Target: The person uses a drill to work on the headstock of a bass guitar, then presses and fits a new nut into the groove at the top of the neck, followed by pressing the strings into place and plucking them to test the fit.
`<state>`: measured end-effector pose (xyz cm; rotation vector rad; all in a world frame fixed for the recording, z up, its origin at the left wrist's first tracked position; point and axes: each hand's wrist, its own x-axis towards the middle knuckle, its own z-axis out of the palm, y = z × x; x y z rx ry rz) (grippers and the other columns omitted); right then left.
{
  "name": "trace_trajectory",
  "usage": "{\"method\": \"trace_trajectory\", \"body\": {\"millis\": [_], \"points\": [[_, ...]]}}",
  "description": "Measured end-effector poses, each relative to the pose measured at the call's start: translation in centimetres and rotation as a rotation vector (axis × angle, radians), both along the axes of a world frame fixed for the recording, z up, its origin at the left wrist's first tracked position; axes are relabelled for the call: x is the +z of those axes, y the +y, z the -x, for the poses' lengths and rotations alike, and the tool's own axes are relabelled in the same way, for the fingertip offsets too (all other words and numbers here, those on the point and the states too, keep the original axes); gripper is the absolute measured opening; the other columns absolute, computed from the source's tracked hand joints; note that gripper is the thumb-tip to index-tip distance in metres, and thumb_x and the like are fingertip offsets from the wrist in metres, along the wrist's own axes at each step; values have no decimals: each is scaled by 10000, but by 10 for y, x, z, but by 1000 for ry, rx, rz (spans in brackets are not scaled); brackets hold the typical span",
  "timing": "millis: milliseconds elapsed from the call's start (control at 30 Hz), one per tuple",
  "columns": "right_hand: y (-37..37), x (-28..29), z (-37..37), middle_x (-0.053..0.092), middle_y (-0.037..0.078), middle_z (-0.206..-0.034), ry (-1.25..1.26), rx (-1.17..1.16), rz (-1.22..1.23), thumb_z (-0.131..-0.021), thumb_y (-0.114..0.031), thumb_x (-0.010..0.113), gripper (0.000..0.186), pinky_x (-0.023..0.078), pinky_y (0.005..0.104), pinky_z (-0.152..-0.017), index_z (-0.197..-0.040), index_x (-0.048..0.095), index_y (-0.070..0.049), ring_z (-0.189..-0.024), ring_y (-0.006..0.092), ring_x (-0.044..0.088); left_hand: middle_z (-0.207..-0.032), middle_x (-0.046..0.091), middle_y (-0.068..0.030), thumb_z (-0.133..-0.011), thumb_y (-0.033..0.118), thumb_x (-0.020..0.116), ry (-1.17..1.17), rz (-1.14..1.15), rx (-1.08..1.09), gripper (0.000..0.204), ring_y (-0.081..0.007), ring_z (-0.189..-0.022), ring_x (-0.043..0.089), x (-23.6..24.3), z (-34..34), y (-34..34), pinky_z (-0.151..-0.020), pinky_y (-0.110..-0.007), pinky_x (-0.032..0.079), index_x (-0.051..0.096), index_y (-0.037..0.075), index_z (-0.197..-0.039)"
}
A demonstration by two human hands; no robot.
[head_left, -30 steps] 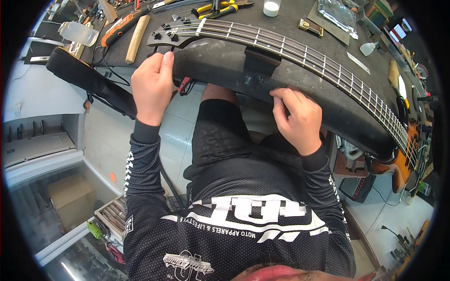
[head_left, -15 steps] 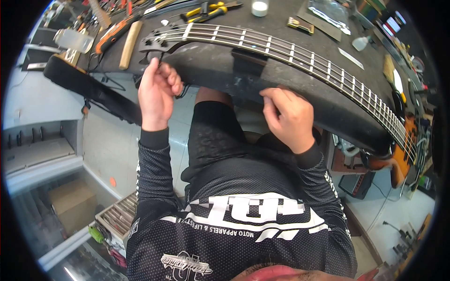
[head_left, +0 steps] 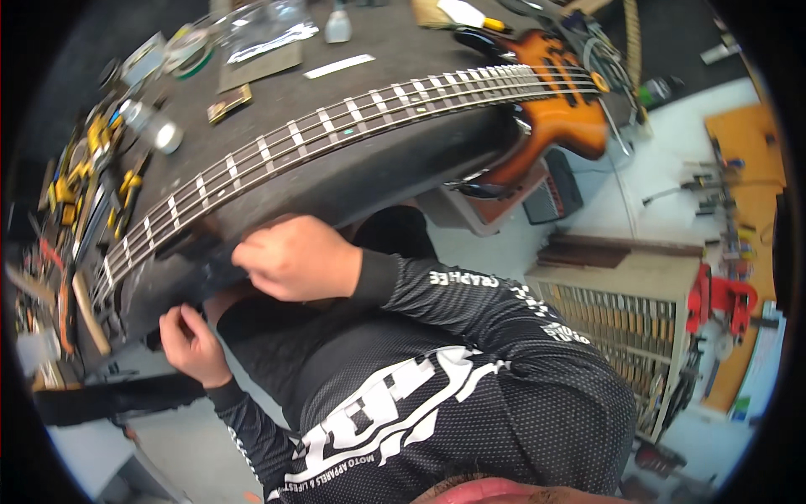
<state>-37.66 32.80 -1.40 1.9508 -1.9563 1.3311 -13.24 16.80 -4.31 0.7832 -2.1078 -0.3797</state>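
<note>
Bass (head_left: 351, 109): laid along the bench (head_left: 285, 99), its neck (head_left: 420, 88) sloped from lower left to upper right, its orange-brown body (head_left: 575, 126) at the right end.
Ledge (head_left: 403, 168): black, seen under and on the near side of the neck.
Right hand (head_left: 298, 257): held at the front of the ledge; fingers curled, tips together; whether anything is gripped cannot be told.
Left hand (head_left: 195, 343): held lower, just beside the ledge's left end; thumb and fingers curled, tips near each other; a grip cannot be made out.
Beyond the neck: a white strip (head_left: 340, 66), a clear bag (head_left: 269, 32) and a jar (head_left: 168, 137) are laid out.
Far left: a wooden stick (head_left: 90, 311) is placed near the neck.
</note>
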Motion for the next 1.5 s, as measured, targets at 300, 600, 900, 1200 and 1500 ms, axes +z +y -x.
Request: {"method": "trace_trajectory", "body": {"millis": [300, 600, 900, 1200, 1500], "points": [[-4, -5, -1, 704, 72, -892, -10, -23, 64, -901, -163, 807, 186, 628, 455, -722, -1010, 671, -97, -800, 313, 766, -893, 678, -116, -1053, -37, 786, 73, 79, -93, 43, -254, -720, 604, -7, 27, -15, -649, -385, 482, 747, -29, -1067], [-6, -12, -1, 686, 84, -871, -6, -33, 101, -909, -180, 794, 164, 620, 460, -706, -959, 664, -94, -773, 323, 757, -851, 704, -125, -1055, 45, 824, 57, 309, 25, 119, -285, -704, 618, -19, 45, -19, -628, -418, 481, 754, -34, -998], [-8, -17, -3, 688, 93, -874, -34, 6, 121, -878, -176, 797, 173, 618, 466, -724, -941, 664, -85, -781, 333, 753, -835, 684, -125, -1072, 107, 828, 26, 225, 80, 185, -281, -712, 619, -11, 46, -10, -655, -416, 500, 742, -35, -990], [-6, -17, -3, 684, 98, -879, -47, 10, 122, -870, -172, 801, 180, 614, 473, -722, -947, 663, -86, -785, 343, 750, -831, 683, -117, -1072, 118, 831, 26, 263, 96, 191, -281, -703, 612, -14, 46, -11, -655, -419, 501, 744, -28, -986], [-5, -13, -1, 689, 94, -885, -47, 6, 142, -888, -155, 789, 162, 616, 479, -719, -942, 651, -88, -782, 339, 752, -842, 681, -119, -1056, 74, 830, 43, 283, 83, 130, -287, -711, 609, -16, 48, -11, -647, -423, 485, 763, -25, -1004]]}}
